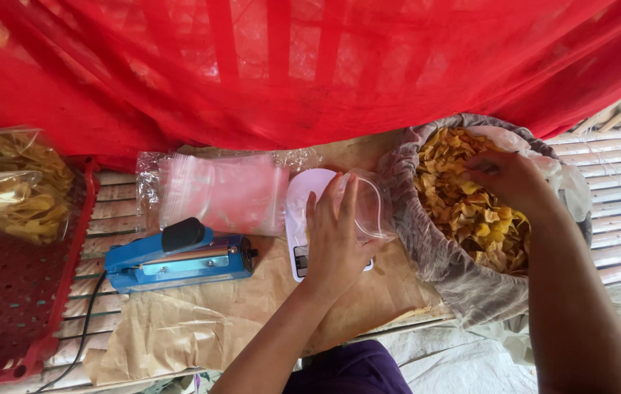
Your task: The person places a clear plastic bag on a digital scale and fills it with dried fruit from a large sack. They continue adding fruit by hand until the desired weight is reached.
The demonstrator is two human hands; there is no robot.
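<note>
My left hand (pixel 336 237) holds a clear empty plastic bag (pixel 370 208) over a small white scale (pixel 301 211) on brown paper. My right hand (pixel 509 177) reaches into a large grey sack (pixel 434 248) lined with plastic and full of yellow chips (pixel 471 211); its fingers are down among the chips, and I cannot see whether they hold any.
A blue heat sealer (pixel 179 259) with a black knob lies left of the scale. A stack of clear bags (pixel 223 191) lies behind it. A red crate (pixel 18 292) at the left holds filled chip bags (pixel 15 186). Red mesh cloth (pixel 288 66) hangs above. Bamboo slats (pixel 616 197) lie at the right.
</note>
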